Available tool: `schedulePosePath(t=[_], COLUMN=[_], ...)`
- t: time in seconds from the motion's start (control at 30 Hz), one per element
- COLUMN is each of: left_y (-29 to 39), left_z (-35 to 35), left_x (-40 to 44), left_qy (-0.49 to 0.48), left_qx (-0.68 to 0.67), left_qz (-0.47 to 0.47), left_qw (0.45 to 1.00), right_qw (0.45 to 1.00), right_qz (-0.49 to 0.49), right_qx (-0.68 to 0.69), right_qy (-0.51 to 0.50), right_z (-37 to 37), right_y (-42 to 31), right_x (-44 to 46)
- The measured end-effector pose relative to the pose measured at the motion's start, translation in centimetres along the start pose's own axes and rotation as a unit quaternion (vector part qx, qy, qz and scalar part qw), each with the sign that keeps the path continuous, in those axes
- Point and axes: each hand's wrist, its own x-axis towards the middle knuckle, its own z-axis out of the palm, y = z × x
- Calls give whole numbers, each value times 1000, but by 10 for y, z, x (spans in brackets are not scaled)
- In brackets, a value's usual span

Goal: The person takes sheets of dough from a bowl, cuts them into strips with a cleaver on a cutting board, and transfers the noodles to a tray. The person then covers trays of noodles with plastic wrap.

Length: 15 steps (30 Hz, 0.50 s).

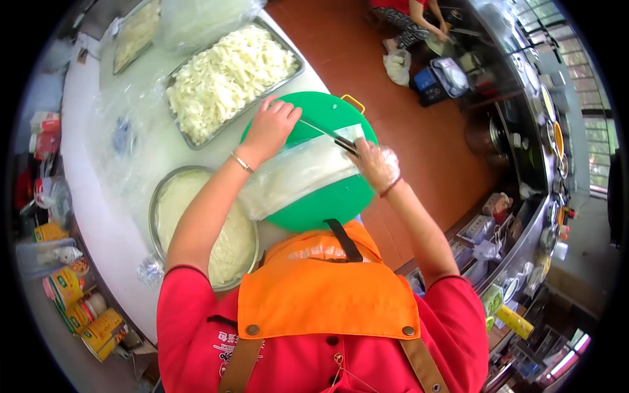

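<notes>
My right hand (377, 165), in what looks like a clear plastic glove, grips the black handle of a knife (342, 141). Its thin blade points left over a green round cutting board (321, 206). My left hand (272, 124) is closed, its fingers pinched at the far end of the blade. Below the knife a long clear plastic bag (298, 173) lies flat across the board; whitish material shows through it. Left of my left hand stands a metal tray (198, 140) heaped with pale shredded strips (229, 72). Partly behind my left forearm is a round metal pan (154, 223) of creamy pale mixture (232, 252).
A second tray (136, 36) and a large plastic bag (206, 23) lie at the table's far end. Yellow packages (105, 333) fill the left side. Across the brown floor (419, 190), a person in red (419, 16) works near a blue bin (440, 80). Cookware lines the right counter.
</notes>
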Motion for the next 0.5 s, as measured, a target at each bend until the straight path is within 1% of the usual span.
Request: schedulePosePath(t=[0.03,0.1,0.13,0.2,0.3,0.4,0.47,0.5], left_y=[0,2,6,19,38,49,47,46], left_z=[5,15,22,30,41,76,98,93], left_x=[16,47,61,87,116,130,129,132], left_qy=[-8,-27,11,-11,-28,-52,-51,-71], left_qx=[-1,-1,-14,-46,-80,-95,-114,-122], left_qz=[29,86,120,150,187,207,224,214], left_qw=[1000,996,993,988,979,972,967,967], right_qw=[998,989,983,970,956,952,951,951], right_qz=[52,127,160,220,267,287,295,290], right_qx=[19,76,87,108,116,101,92,108], right_qy=[-12,-1,0,5,42,11,-16,-19], right_z=[0,5,4,1,5,40,44,40], right_y=[0,0,-1,-2,-1,10,11,15], right_x=[-20,-58,-72,-93,-108,-114,-112,-109])
